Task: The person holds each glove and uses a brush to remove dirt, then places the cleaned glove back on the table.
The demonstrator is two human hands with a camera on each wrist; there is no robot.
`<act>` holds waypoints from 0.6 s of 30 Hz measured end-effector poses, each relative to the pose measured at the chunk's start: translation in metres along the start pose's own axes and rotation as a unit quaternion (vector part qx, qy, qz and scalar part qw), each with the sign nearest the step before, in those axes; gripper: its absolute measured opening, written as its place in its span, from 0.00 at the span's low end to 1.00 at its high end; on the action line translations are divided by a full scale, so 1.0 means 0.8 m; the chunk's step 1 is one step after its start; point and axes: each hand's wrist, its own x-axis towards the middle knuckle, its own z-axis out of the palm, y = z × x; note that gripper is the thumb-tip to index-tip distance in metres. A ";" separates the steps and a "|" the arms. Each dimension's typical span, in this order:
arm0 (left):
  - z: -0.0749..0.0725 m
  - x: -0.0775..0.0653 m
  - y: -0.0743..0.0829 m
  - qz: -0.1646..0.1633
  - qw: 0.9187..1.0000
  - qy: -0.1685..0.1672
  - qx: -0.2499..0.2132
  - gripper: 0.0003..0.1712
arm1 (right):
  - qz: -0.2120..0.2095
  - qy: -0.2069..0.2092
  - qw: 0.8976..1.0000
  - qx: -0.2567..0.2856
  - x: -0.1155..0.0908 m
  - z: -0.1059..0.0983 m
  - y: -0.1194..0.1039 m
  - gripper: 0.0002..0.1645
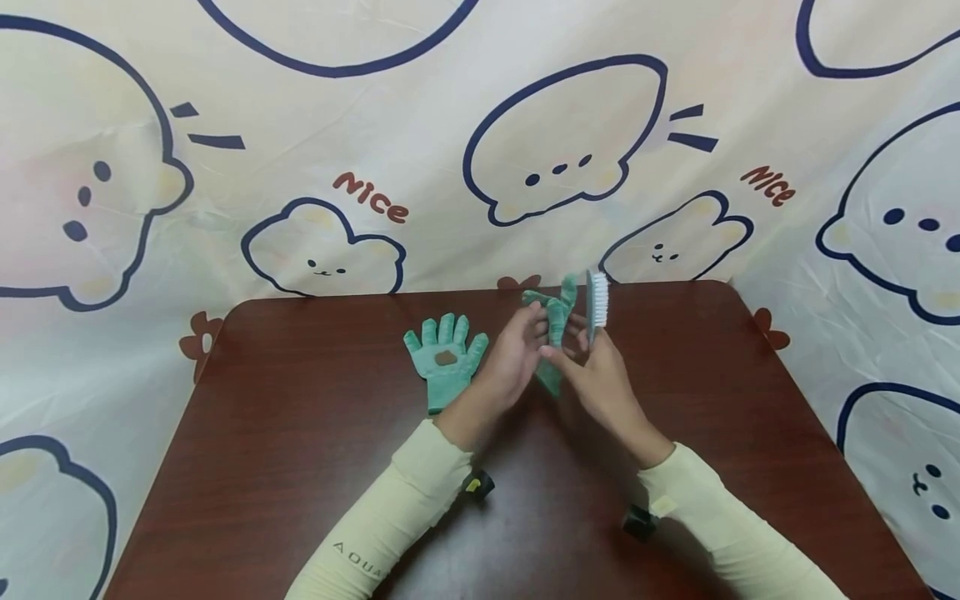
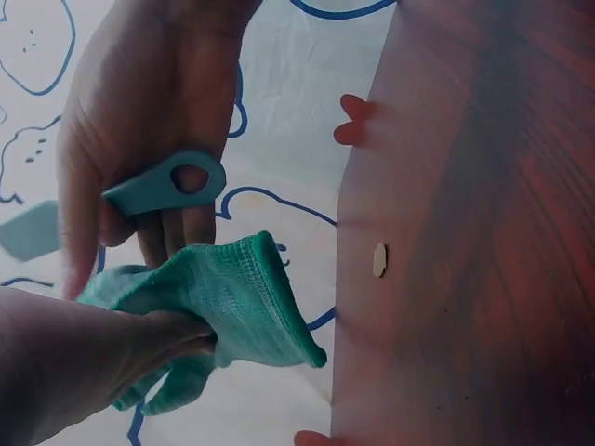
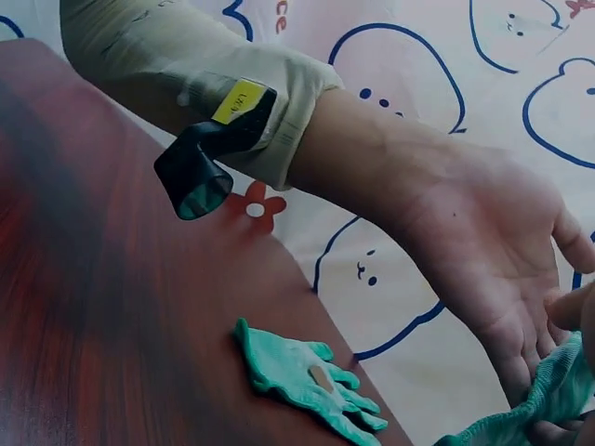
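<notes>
Both hands meet over the far part of the table around a green knitted glove [image 1: 557,315], held up off the surface. My left hand [image 1: 512,354] pinches this glove; in the left wrist view its ribbed cuff [image 2: 249,297] hangs free of the fingers. In my right hand [image 1: 606,379] is a brush [image 1: 597,300] with white bristles, standing upright with the bristles facing right, away from the glove. The brush's blue-grey handle [image 2: 177,184] has a hole in its end. Right thumb and fingers are also close to the glove; whether they grip it is hard to tell.
A second green glove [image 1: 448,390] lies flat to the left, fingers pointing away, with a brown patch [image 1: 446,357] on its palm. A small tan piece [image 2: 379,260] is on the brown table [image 1: 300,467]. Behind the table hangs a patterned cloth [image 1: 435,150].
</notes>
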 end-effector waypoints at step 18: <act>0.002 -0.011 0.005 0.055 0.906 0.102 0.407 0.20 | 0.125 0.007 0.948 0.291 0.018 -0.009 0.021 0.25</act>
